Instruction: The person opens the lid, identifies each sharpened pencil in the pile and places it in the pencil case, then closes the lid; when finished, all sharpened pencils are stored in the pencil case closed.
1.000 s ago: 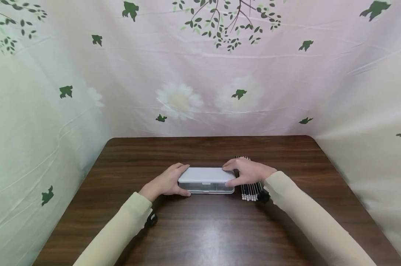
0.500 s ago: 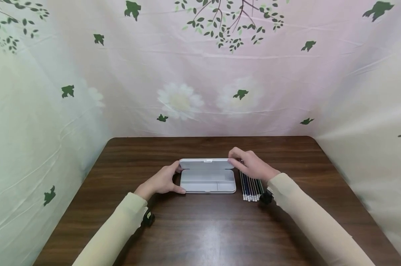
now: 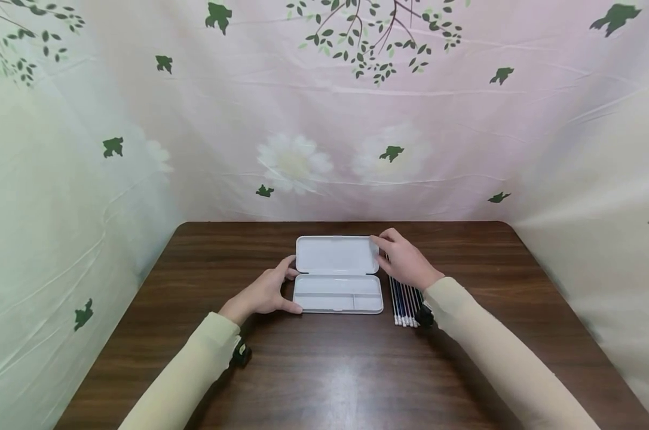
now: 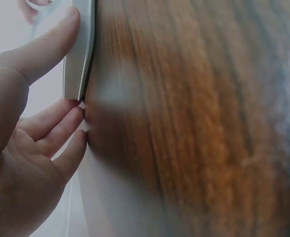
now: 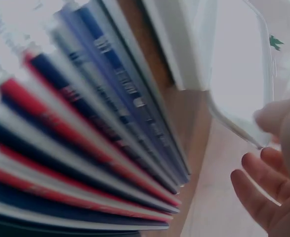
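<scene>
A white pencil case [image 3: 324, 284] lies unfolded at the middle of the table, its lid [image 3: 336, 255] tilted back behind the compartmented base. My left hand [image 3: 268, 291] grips the base's left end, thumb at the front corner; in the left wrist view the thumb [image 4: 48, 49] presses the front wall and the fingertips touch the end. My right hand [image 3: 407, 261] pinches the lid's right edge between thumb and fingers, seen also in the right wrist view. Under that hand lie several striped pencils [image 3: 405, 303], side by side, eraser ends towards me; the hand partly hides them.
The brown wooden table [image 3: 324, 370] ends at a printed cloth backdrop [image 3: 324, 119] behind and at both sides. The pencils [image 5: 85, 123] lie close to the case's right end. Dark wrist cameras [image 3: 241, 353] sit under both sleeves.
The case's lid has swung from shut up and back, lifted by my right hand, which moved away from me with it. The base's compartments have come into view. My left hand stays at the left end.
</scene>
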`<state>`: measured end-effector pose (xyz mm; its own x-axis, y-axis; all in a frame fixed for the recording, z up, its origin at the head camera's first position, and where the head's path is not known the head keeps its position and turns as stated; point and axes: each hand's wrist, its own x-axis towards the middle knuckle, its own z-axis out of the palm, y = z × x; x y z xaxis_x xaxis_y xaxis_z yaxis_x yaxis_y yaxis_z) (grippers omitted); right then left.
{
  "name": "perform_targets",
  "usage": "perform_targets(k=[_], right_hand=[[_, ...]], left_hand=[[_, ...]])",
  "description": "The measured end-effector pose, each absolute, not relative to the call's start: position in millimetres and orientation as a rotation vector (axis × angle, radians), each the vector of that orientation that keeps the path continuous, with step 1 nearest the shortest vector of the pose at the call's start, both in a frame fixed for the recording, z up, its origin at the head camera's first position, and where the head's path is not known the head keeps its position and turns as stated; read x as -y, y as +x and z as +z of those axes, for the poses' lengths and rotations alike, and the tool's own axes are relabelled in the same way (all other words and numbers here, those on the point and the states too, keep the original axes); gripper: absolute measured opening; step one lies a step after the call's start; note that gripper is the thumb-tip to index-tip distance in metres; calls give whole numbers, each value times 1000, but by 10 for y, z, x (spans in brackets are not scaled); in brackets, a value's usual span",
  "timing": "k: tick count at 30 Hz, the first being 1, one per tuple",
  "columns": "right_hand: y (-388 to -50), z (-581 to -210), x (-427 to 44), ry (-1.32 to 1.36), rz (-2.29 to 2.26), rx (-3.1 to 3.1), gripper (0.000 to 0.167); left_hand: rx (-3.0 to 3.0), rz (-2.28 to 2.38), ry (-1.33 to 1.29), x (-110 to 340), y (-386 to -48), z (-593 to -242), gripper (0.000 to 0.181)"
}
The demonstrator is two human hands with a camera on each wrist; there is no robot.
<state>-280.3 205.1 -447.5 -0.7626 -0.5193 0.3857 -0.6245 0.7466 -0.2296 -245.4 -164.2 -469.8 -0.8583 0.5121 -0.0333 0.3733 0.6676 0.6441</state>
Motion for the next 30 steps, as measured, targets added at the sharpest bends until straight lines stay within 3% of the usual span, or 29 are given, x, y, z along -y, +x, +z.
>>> perform_targets(k=[8,16,23,30], right_hand=[[-2751,-4623,-2054,886,258,2775,33],[-2733,-4632,-2025,955,178,2757,8],[-2721,-4594,-2025,968,185,2808,11],[-2659,-4521,-2156,858,424,2870,34]], left_hand=[[-2685,836,749,1610,-2457,-4683,95],[-2692,761,751,1575,-2467,-4599,94],[-2707,750,738,1563,-2466,-4605,90],[-2706,780,690,1569,-2446,-4617,88]])
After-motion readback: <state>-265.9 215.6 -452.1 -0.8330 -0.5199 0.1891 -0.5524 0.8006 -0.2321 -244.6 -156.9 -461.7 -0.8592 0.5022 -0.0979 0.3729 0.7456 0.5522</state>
